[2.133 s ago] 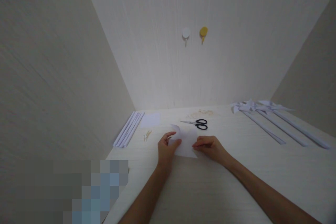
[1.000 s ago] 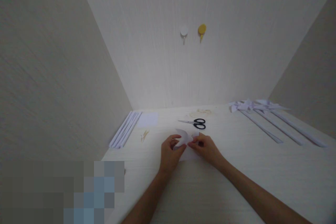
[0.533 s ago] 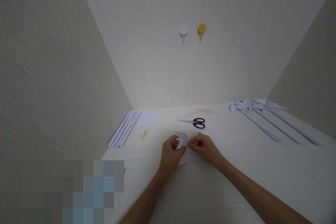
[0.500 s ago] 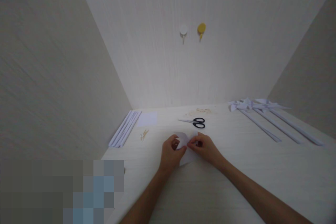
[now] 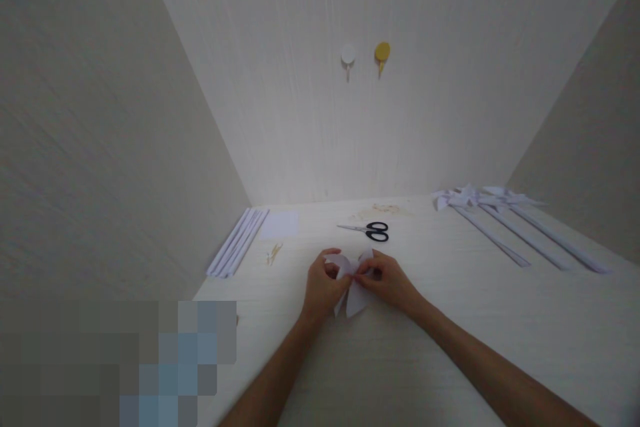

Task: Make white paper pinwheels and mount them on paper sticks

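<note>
Between my hands is a white paper pinwheel head (image 5: 357,299), its flaps bent in toward the middle and its lower points spread apart. My left hand (image 5: 325,283) is closed on its left side, thumb pressed near the centre. From the right, my right hand (image 5: 387,278) pinches the paper at the centre with thumb and forefinger. Whether a small pin is between these fingertips is hidden. Just beyond the hands lie black-handled scissors (image 5: 373,230), blades pointing left.
Rolled white paper sticks (image 5: 237,243) lie at the left, beside a square paper sheet (image 5: 280,225) and several small wooden sticks (image 5: 274,253). Paper pinwheels on sticks (image 5: 520,230) lie at the right. Thin scraps (image 5: 387,208) sit near the wall, which bears a white hook (image 5: 348,55) and a yellow hook (image 5: 383,52).
Another paper flap has been brought in to the centre, and the lower part now shows two separate points. Both hands stay in nearly the same place.
</note>
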Tool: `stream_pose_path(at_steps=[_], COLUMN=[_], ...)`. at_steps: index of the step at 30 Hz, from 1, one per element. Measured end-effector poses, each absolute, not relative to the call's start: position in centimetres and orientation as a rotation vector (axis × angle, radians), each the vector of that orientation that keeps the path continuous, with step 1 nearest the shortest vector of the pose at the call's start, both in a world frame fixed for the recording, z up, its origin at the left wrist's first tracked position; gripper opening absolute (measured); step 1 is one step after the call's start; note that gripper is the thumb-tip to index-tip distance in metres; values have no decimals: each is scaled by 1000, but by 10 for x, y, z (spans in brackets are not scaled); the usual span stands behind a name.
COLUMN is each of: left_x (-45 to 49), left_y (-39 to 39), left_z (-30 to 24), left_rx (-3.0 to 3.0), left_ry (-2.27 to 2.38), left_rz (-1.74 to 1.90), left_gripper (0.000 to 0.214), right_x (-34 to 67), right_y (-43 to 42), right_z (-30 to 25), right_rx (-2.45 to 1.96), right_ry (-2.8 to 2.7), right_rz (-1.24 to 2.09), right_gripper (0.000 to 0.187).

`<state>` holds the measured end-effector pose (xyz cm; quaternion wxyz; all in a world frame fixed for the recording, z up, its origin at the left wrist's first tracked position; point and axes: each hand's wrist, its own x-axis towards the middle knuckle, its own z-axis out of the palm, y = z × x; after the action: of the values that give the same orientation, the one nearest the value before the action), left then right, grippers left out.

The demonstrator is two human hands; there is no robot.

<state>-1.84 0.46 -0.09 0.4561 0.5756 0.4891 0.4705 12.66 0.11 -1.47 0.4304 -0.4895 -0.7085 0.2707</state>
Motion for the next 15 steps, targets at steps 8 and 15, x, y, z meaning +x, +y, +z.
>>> stream_pose_path(at_steps=[8,15], left_x=[-19,-18], left_y=[3,0], left_z=[-2,1], left_rx=[1280,1248], left_ry=[1090,1077], left_rz=[1189,1202], left_gripper=[61,68], right_x=[125,123], right_y=[1,1], right_z=[-14,-13], right_rx=[-1009,-897], right_ry=[-1372,-1193], right_rz=[1165,1221], right_gripper=[35,62])
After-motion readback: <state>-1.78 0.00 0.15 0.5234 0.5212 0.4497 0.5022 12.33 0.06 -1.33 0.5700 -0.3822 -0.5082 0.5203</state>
